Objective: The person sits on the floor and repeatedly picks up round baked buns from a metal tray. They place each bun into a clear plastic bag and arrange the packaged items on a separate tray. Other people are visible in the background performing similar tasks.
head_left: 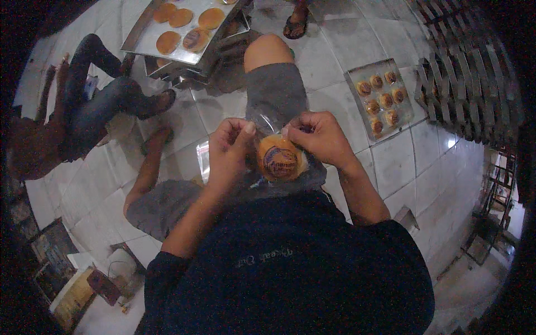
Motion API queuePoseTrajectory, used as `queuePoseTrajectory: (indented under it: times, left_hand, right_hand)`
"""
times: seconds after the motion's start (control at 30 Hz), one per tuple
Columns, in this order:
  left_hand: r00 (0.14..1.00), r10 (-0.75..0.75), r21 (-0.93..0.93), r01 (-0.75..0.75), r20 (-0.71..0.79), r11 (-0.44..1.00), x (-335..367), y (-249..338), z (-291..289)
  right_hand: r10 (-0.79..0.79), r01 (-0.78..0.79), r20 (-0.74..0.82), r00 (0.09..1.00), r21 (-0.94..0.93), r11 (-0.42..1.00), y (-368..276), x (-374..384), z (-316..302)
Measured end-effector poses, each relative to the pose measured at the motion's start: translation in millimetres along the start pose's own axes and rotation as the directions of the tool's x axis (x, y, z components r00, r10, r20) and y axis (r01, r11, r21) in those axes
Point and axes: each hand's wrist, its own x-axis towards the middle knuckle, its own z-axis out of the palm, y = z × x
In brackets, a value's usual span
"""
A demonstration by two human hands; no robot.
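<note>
I sit on a tiled floor and hold a clear plastic bag [268,120] over my lap. Inside it lies a round orange-brown bun [281,158] under a printed round label. My left hand [228,148] pinches the bag's left upper edge. My right hand [315,135] grips the bag's right upper edge just above the bun. Both hands are closed on the plastic, and the bun hangs between them.
A metal tray [151,42] with several flat round buns stands ahead on a low stand. A second tray [357,72] with several small buns lies on the floor at right. Another person [84,111] sits at left. Wooden racks [474,84] stand at far right.
</note>
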Motion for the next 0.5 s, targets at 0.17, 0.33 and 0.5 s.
queuePoseTrajectory:
  times: [0.17, 0.33, 0.5]
  left_hand:
    - [0.995, 0.1, 0.088, -0.101, 0.019, 0.991, 0.2, 1.4, -0.5]
    - [0.995, 0.073, 0.119, -0.065, -0.067, 0.991, -11.9, 9.0, 1.2]
    - [0.997, 0.031, -0.088, -0.038, -0.077, 0.995, -4.5, 0.1, -2.6]
  right_hand:
    - [-0.063, 0.063, -0.005, 0.998, 0.098, 0.993, 6.1, -8.0, 0.5]
    - [-0.018, 0.108, -0.211, 0.977, 0.427, 0.898, 22.9, -12.4, 7.7]
    - [0.215, 0.007, -0.227, 0.95, 0.703, 0.712, 15.4, -17.8, 17.1]
